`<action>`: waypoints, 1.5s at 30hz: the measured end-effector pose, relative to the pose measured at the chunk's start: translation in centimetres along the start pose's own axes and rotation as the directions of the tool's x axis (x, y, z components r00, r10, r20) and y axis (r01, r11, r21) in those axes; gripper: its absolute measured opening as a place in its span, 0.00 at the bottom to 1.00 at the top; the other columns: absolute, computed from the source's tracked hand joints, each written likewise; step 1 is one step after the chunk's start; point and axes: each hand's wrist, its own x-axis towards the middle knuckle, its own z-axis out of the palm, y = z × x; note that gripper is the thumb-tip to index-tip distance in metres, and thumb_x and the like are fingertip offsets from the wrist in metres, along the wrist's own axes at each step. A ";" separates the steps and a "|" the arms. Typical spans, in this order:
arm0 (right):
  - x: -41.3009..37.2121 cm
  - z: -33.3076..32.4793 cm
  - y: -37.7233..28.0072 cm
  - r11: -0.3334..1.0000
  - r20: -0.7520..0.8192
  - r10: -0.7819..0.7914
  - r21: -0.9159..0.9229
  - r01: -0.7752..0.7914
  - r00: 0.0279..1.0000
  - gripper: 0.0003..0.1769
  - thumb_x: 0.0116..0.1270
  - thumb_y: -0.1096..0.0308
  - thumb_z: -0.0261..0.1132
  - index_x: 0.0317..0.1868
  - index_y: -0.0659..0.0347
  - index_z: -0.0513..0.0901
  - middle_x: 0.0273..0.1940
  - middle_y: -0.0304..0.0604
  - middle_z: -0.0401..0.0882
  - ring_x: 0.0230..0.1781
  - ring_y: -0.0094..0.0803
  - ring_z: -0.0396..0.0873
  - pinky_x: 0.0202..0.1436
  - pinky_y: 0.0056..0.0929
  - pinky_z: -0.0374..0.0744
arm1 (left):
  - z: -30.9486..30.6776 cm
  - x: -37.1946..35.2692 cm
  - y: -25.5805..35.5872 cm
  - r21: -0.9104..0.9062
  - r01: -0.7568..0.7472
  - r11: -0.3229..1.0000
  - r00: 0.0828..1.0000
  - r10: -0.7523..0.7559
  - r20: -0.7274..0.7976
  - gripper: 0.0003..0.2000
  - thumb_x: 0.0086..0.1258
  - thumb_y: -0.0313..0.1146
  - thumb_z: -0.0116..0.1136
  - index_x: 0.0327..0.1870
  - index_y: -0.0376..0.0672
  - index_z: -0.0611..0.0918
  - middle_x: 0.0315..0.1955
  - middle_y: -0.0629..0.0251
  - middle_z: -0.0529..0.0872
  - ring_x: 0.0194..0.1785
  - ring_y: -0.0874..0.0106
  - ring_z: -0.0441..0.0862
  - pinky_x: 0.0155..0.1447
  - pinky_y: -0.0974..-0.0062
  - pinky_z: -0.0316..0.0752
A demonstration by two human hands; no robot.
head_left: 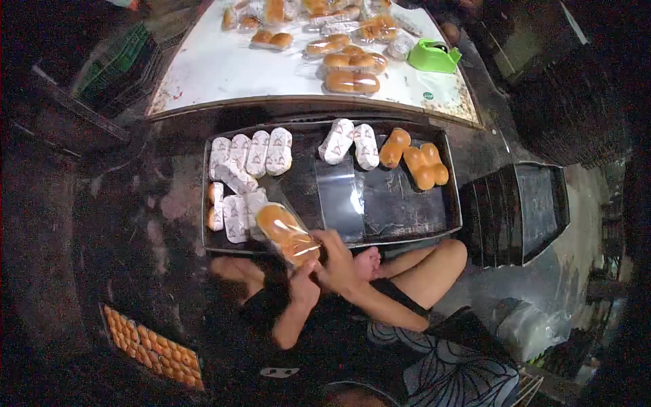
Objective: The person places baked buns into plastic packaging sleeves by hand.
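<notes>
Both my hands are closed on a golden bread roll in a clear plastic bag (286,230), held tilted over the near edge of a dark metal tray (407,210). My left hand (305,285) grips the bag's lower end from below. My right hand (336,261) pinches it at the right side, close to the left hand. Several rolls in white printed paper (279,150) line the tray's left side. Two more wrapped rolls (337,142) lie at the far middle, beside unwrapped golden rolls (425,166). A flat clear plastic sheet or bag (339,200) rests in the tray's middle.
Beyond the tray stands a white table (224,74) with several bagged rolls (352,82) and a green tape dispenser (434,56). Stacked dark trays (542,210) stand at right. A tray of small buns (152,346) is at lower left, a plastic bag (532,329) at lower right.
</notes>
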 end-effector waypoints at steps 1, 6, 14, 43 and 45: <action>-0.2 0.1 0.0 1.000 -0.001 -0.011 0.001 0.011 1.000 0.25 0.51 0.70 0.63 0.50 0.64 0.66 0.39 0.53 0.69 0.40 0.43 0.72 0.43 0.33 0.71 | -0.2 -0.1 0.0 0.000 -0.010 1.000 1.000 0.010 0.005 0.23 0.57 0.28 0.54 0.55 0.41 0.65 0.45 0.66 0.72 0.51 0.71 0.69 0.56 0.72 0.63; 0.6 -0.4 1.6 0.977 -0.016 0.174 -0.120 -0.174 0.985 0.22 0.52 0.62 0.62 0.47 0.60 0.71 0.34 0.54 0.76 0.35 0.49 0.75 0.38 0.39 0.74 | 3.4 -2.2 0.4 0.100 0.233 0.967 0.966 -0.219 -0.135 0.23 0.60 0.30 0.54 0.56 0.40 0.65 0.52 0.62 0.68 0.54 0.71 0.68 0.53 0.79 0.66; 17.2 -6.5 -0.8 0.973 -0.441 -0.208 -0.181 0.140 0.873 0.17 0.58 0.69 0.57 0.48 0.66 0.72 0.42 0.59 0.74 0.45 0.51 0.72 0.50 0.39 0.69 | 0.0 6.6 -4.8 0.490 -0.656 -0.574 0.622 -0.044 0.782 0.32 0.51 0.35 0.59 0.58 0.35 0.62 0.54 0.48 0.66 0.56 0.54 0.66 0.56 0.61 0.65; 16.3 -2.6 19.7 0.772 -0.436 -0.143 -0.612 -0.175 0.889 0.35 0.53 0.60 0.63 0.56 0.74 0.60 0.50 0.62 0.68 0.50 0.54 0.68 0.51 0.41 0.69 | 1.6 11.5 4.7 0.023 -0.187 0.982 0.942 0.186 -0.278 0.18 0.65 0.39 0.46 0.53 0.40 0.67 0.40 0.65 0.73 0.47 0.68 0.71 0.57 0.61 0.65; 17.8 -5.7 26.8 0.839 -0.261 0.013 -0.522 -0.152 0.965 0.39 0.47 0.59 0.68 0.56 0.67 0.60 0.53 0.58 0.66 0.53 0.51 0.66 0.52 0.40 0.68 | 2.9 10.8 6.3 -0.120 -0.128 0.985 0.951 0.088 -0.297 0.12 0.62 0.38 0.47 0.43 0.42 0.75 0.35 0.67 0.79 0.45 0.67 0.75 0.53 0.58 0.68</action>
